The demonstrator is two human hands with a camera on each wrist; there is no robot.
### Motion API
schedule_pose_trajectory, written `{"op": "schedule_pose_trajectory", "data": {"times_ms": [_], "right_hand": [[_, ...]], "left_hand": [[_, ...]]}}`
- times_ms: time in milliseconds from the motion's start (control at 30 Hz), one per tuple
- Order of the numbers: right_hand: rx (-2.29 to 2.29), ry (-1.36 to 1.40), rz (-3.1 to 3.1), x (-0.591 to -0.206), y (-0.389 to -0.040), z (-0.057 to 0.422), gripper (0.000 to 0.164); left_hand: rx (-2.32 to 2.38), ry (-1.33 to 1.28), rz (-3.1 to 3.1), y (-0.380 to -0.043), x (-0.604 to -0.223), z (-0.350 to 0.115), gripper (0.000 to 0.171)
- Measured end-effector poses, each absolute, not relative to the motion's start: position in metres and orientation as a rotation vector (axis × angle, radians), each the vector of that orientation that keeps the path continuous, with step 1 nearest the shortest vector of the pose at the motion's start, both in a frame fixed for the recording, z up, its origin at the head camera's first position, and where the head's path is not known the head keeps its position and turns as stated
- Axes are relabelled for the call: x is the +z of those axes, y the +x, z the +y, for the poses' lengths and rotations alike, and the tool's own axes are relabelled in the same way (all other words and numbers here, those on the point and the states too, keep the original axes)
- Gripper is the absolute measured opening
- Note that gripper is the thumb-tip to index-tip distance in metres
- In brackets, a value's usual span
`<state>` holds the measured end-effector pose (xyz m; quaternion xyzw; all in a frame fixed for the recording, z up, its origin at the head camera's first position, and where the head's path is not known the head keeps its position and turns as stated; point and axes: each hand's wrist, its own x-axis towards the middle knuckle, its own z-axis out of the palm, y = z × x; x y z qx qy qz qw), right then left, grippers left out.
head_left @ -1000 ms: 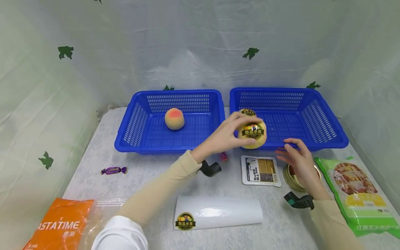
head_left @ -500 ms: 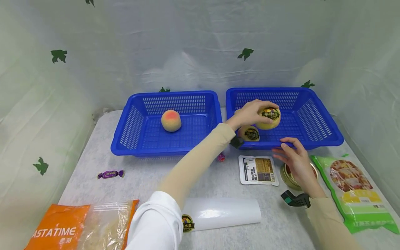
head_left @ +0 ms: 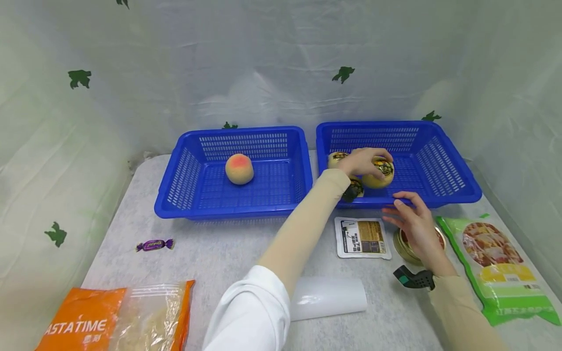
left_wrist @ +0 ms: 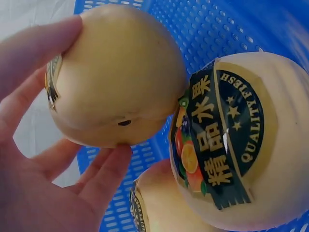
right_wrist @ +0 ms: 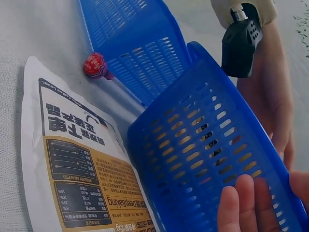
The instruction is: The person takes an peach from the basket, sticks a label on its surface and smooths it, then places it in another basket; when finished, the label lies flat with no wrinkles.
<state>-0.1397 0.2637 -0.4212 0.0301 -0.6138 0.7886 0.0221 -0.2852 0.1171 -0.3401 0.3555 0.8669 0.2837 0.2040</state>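
In the right blue basket (head_left: 428, 195), my left hand (head_left: 361, 162) grips a pale yellow peach (head_left: 376, 180) with a black and gold label, thumb and fingers spread round its sides. Two more labelled peaches share this basket: the larger-looking peach (left_wrist: 241, 145) lies against the held one in the left wrist view, and a pink-tinged peach (left_wrist: 166, 198) shows below. My right hand (head_left: 419, 231) has loosely bent fingers at the basket's front rim, over an opened round tin (head_left: 406, 248). In the right wrist view its fingertips (right_wrist: 245, 193) overlap the slotted wall.
A single peach (head_left: 239, 169) sits in the left blue basket (head_left: 219, 213). In front lie a flat food packet (head_left: 362, 238), purple wrapped candy (head_left: 154, 245), a white label sheet (head_left: 329, 298), orange bag (head_left: 83, 319) and green food bag (head_left: 500, 268). A red-wrapped lollipop (right_wrist: 95, 65) lies beside the baskets.
My left hand has carried the labelled peach rightward from the basket's front left, over the rim and down among the others. The right hand stays almost still.
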Motion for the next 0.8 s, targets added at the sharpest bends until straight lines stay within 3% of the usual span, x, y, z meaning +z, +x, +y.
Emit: {"op": "schedule_pose_trajectory", "data": {"times_ms": [800], "right_hand": [[2.432, 0.088, -1.896, -0.423, -0.139, 0.262, 0.026]], "left_hand": [[0.556, 0.775, 2.429, -0.270, -0.348, 0.122, 0.042]]}}
